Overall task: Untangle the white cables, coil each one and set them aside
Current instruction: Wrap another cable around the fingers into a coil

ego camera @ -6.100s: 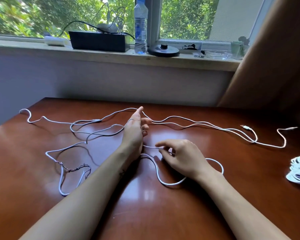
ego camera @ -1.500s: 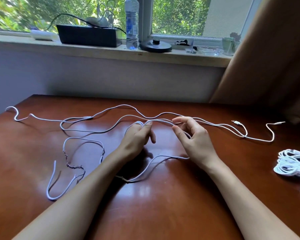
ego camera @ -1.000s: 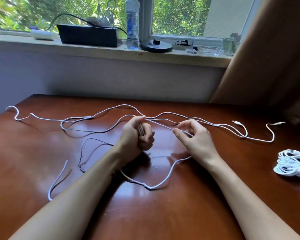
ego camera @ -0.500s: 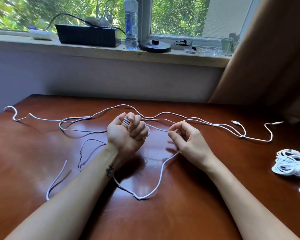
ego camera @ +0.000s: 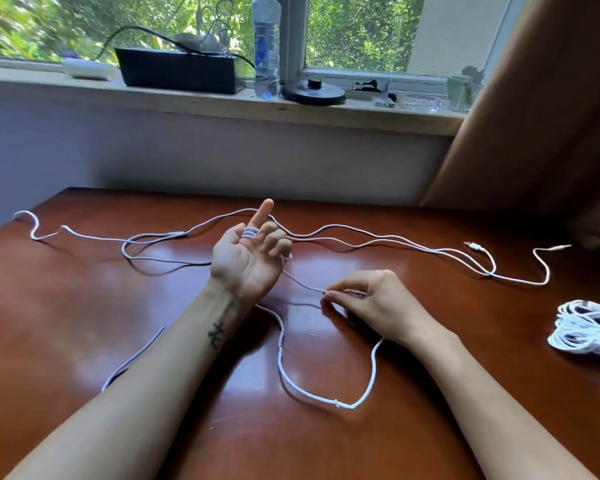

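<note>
Head view: the left hand (ego camera: 248, 263) has opened from its fist, thin white cable (ego camera: 280, 355) looped round its forefinger; the right hand (ego camera: 368, 301) pinches the strand just beside it, slack trailing on the bench (ego camera: 66, 306) — coiling has begun

Lit brightly by daylight through the window (ego camera: 361, 29). Streaked with pale glare across the glossy desk (ego camera: 84, 289). Bent at the edges, foliage slightly blurred.

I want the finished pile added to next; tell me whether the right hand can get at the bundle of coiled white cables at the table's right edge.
Probably yes. The right hand only pinches a thin white cable, and bare brown wooden table lies between it and the bundle of coiled white cables.
</note>
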`<state>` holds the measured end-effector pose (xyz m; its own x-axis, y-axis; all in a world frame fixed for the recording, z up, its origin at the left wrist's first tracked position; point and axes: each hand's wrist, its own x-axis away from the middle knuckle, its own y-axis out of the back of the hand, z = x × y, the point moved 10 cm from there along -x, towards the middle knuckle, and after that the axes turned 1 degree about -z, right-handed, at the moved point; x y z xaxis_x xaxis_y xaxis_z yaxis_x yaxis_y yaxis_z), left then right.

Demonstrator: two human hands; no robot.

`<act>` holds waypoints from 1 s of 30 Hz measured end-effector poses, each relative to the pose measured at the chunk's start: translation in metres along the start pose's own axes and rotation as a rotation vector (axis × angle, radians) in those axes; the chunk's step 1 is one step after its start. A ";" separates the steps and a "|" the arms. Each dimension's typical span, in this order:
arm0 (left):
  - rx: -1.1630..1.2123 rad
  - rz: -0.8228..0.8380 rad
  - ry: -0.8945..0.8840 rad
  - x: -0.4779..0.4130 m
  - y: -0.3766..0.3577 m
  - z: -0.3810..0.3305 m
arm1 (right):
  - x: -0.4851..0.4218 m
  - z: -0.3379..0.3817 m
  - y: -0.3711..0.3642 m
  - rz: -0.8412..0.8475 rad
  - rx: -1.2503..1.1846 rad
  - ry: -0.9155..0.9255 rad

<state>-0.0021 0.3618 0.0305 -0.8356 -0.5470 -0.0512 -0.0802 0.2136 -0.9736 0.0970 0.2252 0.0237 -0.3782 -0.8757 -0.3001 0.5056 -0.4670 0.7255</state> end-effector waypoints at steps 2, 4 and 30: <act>-0.045 -0.030 -0.011 -0.004 0.002 0.000 | 0.001 0.006 -0.008 0.081 -0.004 0.020; -0.111 -0.069 -0.039 -0.006 0.007 -0.001 | 0.004 0.013 -0.016 0.148 -0.040 0.025; -1.872 0.047 -0.589 0.003 -0.007 -0.002 | 0.002 0.011 -0.009 -0.011 -1.005 -0.249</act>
<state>-0.0049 0.3608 0.0374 -0.6309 -0.5883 -0.5059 -0.7757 0.4619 0.4302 0.0837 0.2293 0.0232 -0.4786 -0.8740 -0.0837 0.8719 -0.4619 -0.1624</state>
